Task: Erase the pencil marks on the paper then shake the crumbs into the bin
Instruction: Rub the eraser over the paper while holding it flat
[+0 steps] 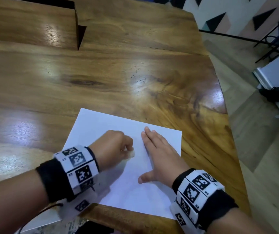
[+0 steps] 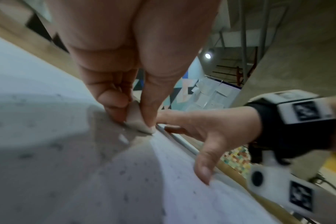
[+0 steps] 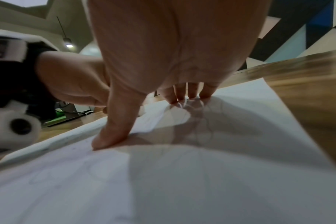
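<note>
A white sheet of paper [image 1: 105,125] lies near the front edge of the wooden table [image 1: 118,73]. My left hand [image 1: 116,147] pinches a small white eraser [image 1: 132,153] between thumb and fingers, its tip pressed on the sheet. In the left wrist view the eraser [image 2: 137,119] touches the paper [image 2: 48,136], which is speckled with dark crumbs. My right hand [image 1: 159,152] lies flat with straight fingers on the sheet's right half, just right of the eraser. Faint pencil loops [image 3: 201,133] show by the fingertips [image 3: 190,95] in the right wrist view. No bin is visible.
A dark wooden box-like stand [image 1: 79,26] sits at the table's back left. The table's curved right edge [image 1: 223,102] drops to the floor, where a white appliance [image 1: 277,81] and a black cable bundle [image 1: 277,92] lie. Bare tabletop stretches beyond the paper.
</note>
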Action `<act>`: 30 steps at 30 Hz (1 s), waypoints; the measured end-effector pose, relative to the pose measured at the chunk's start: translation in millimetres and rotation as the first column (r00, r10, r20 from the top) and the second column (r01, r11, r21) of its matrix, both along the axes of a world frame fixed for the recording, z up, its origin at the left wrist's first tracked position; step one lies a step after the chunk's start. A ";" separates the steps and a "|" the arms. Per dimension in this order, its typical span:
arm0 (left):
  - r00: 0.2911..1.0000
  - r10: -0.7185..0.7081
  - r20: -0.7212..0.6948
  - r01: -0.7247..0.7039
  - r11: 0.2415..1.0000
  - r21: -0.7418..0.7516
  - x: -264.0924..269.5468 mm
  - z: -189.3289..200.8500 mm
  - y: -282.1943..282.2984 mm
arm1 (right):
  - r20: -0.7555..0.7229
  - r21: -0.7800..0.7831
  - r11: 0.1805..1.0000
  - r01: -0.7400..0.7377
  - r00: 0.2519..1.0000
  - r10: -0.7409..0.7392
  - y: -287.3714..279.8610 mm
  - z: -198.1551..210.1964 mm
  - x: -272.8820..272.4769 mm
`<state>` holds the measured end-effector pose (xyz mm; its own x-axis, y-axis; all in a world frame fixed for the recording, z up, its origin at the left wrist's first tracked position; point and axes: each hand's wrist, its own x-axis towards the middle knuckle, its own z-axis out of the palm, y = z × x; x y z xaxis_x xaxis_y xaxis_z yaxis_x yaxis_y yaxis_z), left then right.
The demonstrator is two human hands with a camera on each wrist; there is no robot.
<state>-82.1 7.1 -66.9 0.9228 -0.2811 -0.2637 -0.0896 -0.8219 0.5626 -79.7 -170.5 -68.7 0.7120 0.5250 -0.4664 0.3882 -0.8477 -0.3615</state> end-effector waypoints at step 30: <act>0.986 0.103 0.134 -0.114 0.991 0.072 39.8 1.9 1.9 | 0.029 -0.001 1.000 -0.012 1.000 0.012 -0.9 -1.8 -0.2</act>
<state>-42.3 9.1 -65.1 0.9744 -0.1605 -0.1575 -0.0652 -0.8720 0.4852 -79.9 -171.4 -70.5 0.7187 0.5331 -0.4465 0.4087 -0.8433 -0.3490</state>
